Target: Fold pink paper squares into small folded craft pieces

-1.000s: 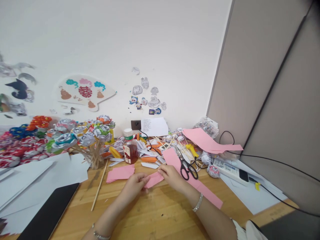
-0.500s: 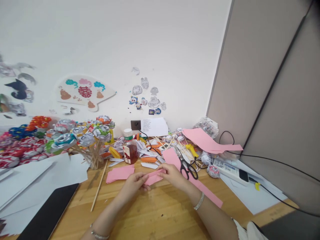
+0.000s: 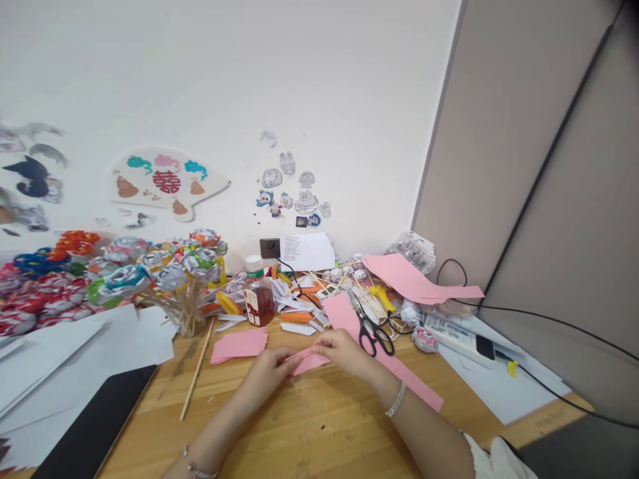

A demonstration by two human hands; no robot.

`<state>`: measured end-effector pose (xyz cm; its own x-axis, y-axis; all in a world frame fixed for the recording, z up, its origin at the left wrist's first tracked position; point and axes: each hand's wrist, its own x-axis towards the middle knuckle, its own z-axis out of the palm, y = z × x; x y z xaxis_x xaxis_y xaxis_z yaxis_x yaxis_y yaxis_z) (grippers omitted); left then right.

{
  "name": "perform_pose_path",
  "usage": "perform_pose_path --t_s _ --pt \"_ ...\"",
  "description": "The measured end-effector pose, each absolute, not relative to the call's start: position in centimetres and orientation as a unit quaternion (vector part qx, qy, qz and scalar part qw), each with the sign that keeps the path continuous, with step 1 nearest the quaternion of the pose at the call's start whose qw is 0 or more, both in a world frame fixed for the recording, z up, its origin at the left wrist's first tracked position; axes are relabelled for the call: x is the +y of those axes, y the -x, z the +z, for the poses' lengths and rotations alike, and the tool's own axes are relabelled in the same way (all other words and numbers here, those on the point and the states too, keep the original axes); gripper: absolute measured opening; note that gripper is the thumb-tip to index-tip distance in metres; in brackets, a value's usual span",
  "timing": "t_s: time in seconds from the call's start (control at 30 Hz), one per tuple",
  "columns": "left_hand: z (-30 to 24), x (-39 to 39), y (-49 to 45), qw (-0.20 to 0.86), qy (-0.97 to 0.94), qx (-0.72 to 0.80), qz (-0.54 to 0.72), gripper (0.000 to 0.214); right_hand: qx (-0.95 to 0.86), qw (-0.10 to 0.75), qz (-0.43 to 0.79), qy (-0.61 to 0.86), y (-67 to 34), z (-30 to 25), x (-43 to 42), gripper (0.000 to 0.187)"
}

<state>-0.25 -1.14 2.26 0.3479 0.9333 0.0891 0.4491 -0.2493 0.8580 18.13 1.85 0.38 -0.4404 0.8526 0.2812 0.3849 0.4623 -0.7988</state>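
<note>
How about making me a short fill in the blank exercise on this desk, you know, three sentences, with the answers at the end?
1. The left hand and right hand both hold paper whose colour is ____.
2. The scissors lie partly on a long strip, and the colour of their handles is ____.
3. As the wearer sees it, the stick lies to the ____ of the small stack.

Missing words: pink; black; left.

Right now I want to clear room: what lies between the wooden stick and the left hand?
In the head view, a pink paper stack, beside the left hand.
</note>
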Motion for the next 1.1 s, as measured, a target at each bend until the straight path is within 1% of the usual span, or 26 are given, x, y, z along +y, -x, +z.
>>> perform_pose_path --t_s 0.1,0.23,0.4,0.5,0.57,0.63,0.77,1.1 --pt "2.3 -1.5 -0.1 0.334 -0.756 0.472 0.307 0.036 -0.791 0.343 0.33 0.384 -18.0 0.3 1.7 0.019" --pt "2.3 -1.9 -0.4 0.317 -0.776 0.461 0.291 0.037 -0.816 0.329 0.312 0.36 -17.8 0.6 1.2 0.023" --pt "1.8 -1.9 -0.6 0.268 -0.786 0.482 0.28 0.034 -0.825 0.314 0.289 0.37 -17.4 0.8 0.7 0.021" --pt "1.8 -1.8 -0.7 0.267 -0.775 0.496 0.285 0.033 -0.812 0.327 0.278 0.394 -17.2 0.8 0.6 0.015" --pt "1.8 -1.8 -0.7 0.27 -0.769 0.505 0.285 0.033 -0.803 0.331 0.282 0.407 -17.1 0.7 0.6 0.014" --pt "1.8 -1.8 -0.8 0.272 -0.769 0.507 0.278 0.034 -0.797 0.329 0.289 0.415 -17.0 0.5 0.6 0.014" --pt "2.0 -1.8 -0.8 0.28 -0.77 0.507 0.266 0.034 -0.793 0.324 0.304 0.416 -17.1 0.3 0.8 0.021" --pt "2.3 -2.2 -0.8 0.282 -0.783 0.484 0.27 0.035 -0.787 0.333 0.332 0.4 -17.3 0.6 0.8 0.026"
